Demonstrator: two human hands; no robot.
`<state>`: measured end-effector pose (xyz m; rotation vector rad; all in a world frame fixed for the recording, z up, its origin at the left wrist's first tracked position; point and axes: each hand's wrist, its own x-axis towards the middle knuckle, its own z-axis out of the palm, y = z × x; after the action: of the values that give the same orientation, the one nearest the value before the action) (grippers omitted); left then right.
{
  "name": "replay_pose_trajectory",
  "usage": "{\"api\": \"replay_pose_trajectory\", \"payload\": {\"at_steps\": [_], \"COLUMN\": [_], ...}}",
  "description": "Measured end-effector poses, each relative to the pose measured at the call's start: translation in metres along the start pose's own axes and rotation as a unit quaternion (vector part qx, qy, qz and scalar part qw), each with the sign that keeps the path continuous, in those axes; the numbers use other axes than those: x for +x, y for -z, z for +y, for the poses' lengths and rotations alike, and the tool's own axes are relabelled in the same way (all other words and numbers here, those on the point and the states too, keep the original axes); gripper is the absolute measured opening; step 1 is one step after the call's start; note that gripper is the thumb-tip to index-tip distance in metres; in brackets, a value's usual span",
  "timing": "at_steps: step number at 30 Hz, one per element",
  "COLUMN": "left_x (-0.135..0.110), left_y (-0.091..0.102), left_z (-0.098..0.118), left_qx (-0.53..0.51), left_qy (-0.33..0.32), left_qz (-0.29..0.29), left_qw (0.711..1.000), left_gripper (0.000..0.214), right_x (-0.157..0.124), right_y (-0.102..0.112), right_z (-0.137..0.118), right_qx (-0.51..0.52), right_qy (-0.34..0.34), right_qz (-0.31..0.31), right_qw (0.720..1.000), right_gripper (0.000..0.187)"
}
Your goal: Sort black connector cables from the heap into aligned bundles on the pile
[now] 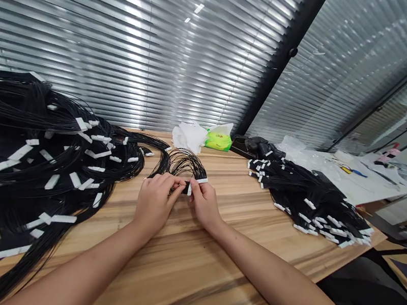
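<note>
While the two hands work at the middle of the wooden desk (190,263), a great heap of black wires (31,164) spreads across the left side, its thin, glossy strands looping over one another and ending in flat white plastic tabs. Next along, the left hand (156,203) has its grip closed, fingers pinching a small bunch of black wires (185,163) near their ends. The right hand (204,205) sits just beside it, thumb and finger closed on a white tab (202,180), so the two hands almost touch. A short, firm pinch close to the tab suits such fine, springy wire, as it keeps the strands together and makes snags less likely. Beyond the hands lie crumpled white tissue (187,137) and a green plastic bag (219,139). Farther right, a tighter pile of wires (303,198) rests with its white tabs crowded along the edge, and loose papers (350,175) lie past it.
</note>
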<state>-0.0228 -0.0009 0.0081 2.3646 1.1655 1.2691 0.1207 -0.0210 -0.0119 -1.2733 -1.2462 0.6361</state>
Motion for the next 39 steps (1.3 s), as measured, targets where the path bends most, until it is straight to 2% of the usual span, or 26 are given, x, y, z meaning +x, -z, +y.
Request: {"api": "replay_pose_trajectory", "payload": {"at_steps": [6,17,23,28,31,34,36,39], "left_x": [0.000,0.001,0.002,0.000,-0.002,-0.004,-0.004,-0.002], "left_y": [-0.001,-0.001,-0.003,-0.001,0.002,0.004,0.003,0.000], "left_z": [-0.008,-0.006,-0.001,0.001,0.002,0.002,0.001,-0.002], "left_qx": [-0.030,-0.006,0.016,0.003,-0.010,0.001,0.010,0.017], "left_qy": [-0.011,-0.016,0.019,-0.005,-0.054,-0.095,-0.092,-0.053], "left_qz": [0.033,0.015,-0.016,-0.007,0.014,0.028,0.025,0.015], "left_qw": [0.999,1.000,1.000,1.000,0.998,0.995,0.995,0.998], "left_gripper": [0.017,0.019,0.020,0.022,0.026,0.026,0.027,0.032], "right_x": [-0.001,0.000,0.001,0.001,0.004,0.011,0.015,0.017], "right_y": [0.000,-0.001,0.001,-0.002,-0.004,-0.004,-0.002,0.001], "right_z": [-0.004,-0.005,-0.003,-0.006,-0.007,-0.007,-0.007,-0.011], "right_qx": [0.015,0.024,0.004,0.081,0.187,0.289,0.343,0.394], "right_qy": [-0.007,-0.022,-0.007,-0.046,-0.108,-0.159,-0.189,-0.238], "right_qz": [-0.011,-0.014,-0.006,-0.009,-0.004,0.040,0.056,0.017], "right_qw": [1.000,0.999,1.000,0.996,0.976,0.943,0.918,0.888], "right_gripper": [0.041,0.043,0.043,0.039,0.034,0.028,0.023,0.018]}}
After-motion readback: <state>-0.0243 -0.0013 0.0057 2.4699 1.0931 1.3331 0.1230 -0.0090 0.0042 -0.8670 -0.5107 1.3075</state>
